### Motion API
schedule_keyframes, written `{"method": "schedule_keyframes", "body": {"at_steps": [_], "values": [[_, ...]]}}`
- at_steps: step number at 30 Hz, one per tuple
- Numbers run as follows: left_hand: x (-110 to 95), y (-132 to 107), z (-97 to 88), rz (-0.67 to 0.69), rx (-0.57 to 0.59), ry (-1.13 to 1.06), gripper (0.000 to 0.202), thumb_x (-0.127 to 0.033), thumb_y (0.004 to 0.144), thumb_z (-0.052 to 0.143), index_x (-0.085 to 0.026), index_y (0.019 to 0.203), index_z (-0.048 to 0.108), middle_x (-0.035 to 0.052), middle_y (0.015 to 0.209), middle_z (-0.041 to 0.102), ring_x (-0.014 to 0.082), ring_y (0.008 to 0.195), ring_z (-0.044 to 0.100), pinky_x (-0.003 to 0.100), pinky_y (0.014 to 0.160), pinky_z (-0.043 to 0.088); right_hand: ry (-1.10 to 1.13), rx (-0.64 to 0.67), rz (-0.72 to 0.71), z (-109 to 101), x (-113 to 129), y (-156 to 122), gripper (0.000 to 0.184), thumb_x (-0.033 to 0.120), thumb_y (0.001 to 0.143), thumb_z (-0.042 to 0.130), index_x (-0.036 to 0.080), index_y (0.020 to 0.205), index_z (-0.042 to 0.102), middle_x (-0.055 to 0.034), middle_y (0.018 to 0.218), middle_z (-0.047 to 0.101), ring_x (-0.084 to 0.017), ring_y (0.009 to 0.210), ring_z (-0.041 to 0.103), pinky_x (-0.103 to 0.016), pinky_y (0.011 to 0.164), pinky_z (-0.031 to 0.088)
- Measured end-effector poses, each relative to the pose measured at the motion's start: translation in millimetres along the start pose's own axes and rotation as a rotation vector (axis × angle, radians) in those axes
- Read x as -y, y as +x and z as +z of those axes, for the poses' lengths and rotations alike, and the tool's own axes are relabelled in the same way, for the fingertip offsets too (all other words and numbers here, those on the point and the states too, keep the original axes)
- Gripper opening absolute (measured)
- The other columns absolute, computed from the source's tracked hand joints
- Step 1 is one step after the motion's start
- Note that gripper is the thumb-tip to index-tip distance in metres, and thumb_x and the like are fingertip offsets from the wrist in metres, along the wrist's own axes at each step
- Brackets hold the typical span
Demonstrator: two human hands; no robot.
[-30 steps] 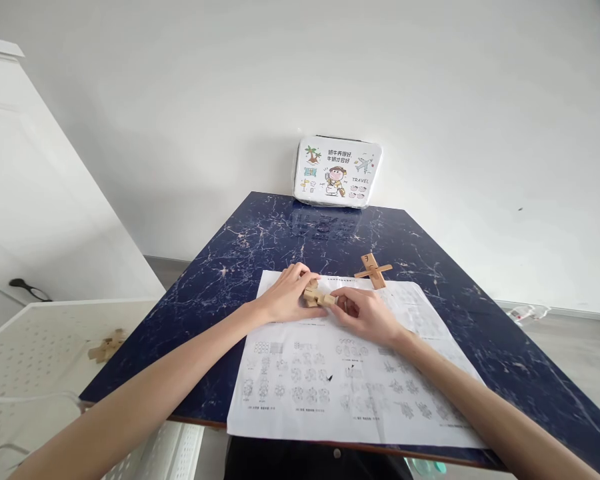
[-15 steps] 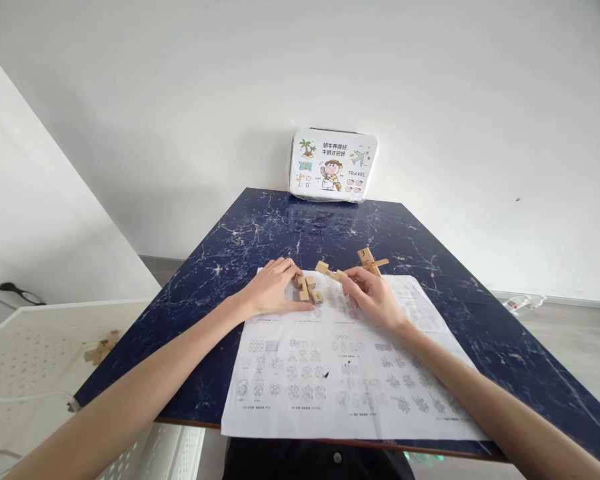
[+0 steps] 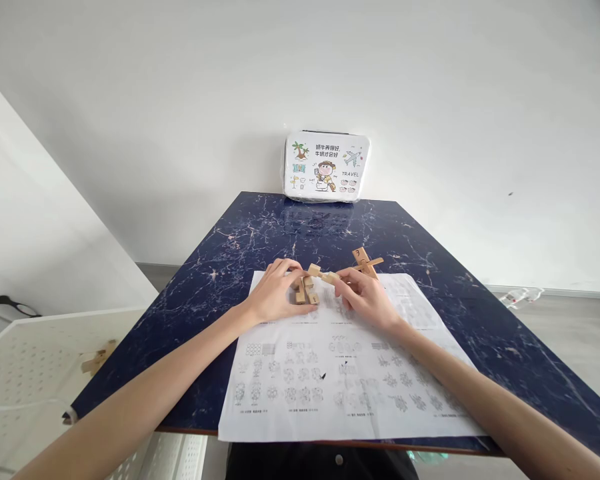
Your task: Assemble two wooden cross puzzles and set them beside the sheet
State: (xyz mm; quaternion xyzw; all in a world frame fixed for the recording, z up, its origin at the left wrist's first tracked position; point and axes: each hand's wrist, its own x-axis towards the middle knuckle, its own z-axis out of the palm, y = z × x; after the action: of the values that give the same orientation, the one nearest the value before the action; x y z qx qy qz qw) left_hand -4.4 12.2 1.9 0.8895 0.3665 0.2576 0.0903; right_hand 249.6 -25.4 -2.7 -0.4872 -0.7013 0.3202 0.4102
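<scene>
My left hand curls round a small cluster of notched wooden puzzle pieces on the printed sheet, thumb at the near side and fingers at the far side. Pinched in my right hand is another notched wooden puzzle piece, held at its right end. Its left end lies just above the cluster, close to my left fingertips; whether they touch I cannot tell. Beyond my right hand, crossed wooden pieces with dark marks rest near the sheet's far edge.
The printed sheet of small diagrams covers the near part of the blue marbled table. A white cartoon case leans on the wall at the back. To the left, a white perforated surface bears more wooden pieces.
My right hand has brought its notched piece leftward, closer to the cluster and my left hand. The left hand keeps its hold. The whole view has shifted slightly.
</scene>
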Motion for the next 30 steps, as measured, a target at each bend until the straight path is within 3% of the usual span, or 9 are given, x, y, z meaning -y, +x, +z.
{"method": "schedule_keyframes", "body": {"at_steps": [6,16,24,30], "values": [[-2.8,-0.7,-1.8,0.044,-0.114,-0.072,0.06,-0.044,0.086,0.081,-0.025,0.136,0.054,0.0091,0.134,0.066,0.0308,0.123,0.061,0.048,0.106,0.046,0.172,0.008,0.038,-3.2,-2.7,4.1,0.043,0.064,0.099,0.058,0.021,0.094,0.064,0.0002,0.067,0.063,-0.014,0.051,0.057,-0.028,0.053,0.045],[-3.6,-3.7,-4.9,0.075,-0.174,-0.034,0.066,-0.035,0.092,0.078,-0.03,0.148,0.043,0.008,0.143,0.063,0.0303,0.131,0.06,0.049,0.112,0.044,0.263,0.008,0.044,-1.5,-7.5,6.7,0.043,0.061,0.099,0.061,0.02,0.109,0.066,-0.0084,0.098,0.075,-0.014,0.057,0.063,-0.029,0.054,0.05],[-4.9,-4.1,-2.5,0.099,-0.204,-0.076,0.064,-0.043,0.093,0.078,-0.032,0.148,0.046,0.0089,0.144,0.061,0.0314,0.133,0.058,0.052,0.111,0.046,0.335,0.037,-0.017,4.0,-8.6,5.6,0.041,0.056,0.102,0.059,0.02,0.12,0.063,-0.0133,0.116,0.075,-0.016,0.066,0.07,-0.03,0.055,0.05],[-6.9,-1.8,-2.8,-0.006,-0.333,-0.194,0.06,-0.044,0.091,0.08,-0.03,0.141,0.05,0.008,0.127,0.063,0.0257,0.111,0.065,0.045,0.099,0.054,0.484,0.016,-0.012,0.1,-8.2,7.8,0.038,0.057,0.102,0.06,0.023,0.117,0.067,-0.0076,0.104,0.07,-0.015,0.072,0.066,-0.028,0.058,0.05]]}}
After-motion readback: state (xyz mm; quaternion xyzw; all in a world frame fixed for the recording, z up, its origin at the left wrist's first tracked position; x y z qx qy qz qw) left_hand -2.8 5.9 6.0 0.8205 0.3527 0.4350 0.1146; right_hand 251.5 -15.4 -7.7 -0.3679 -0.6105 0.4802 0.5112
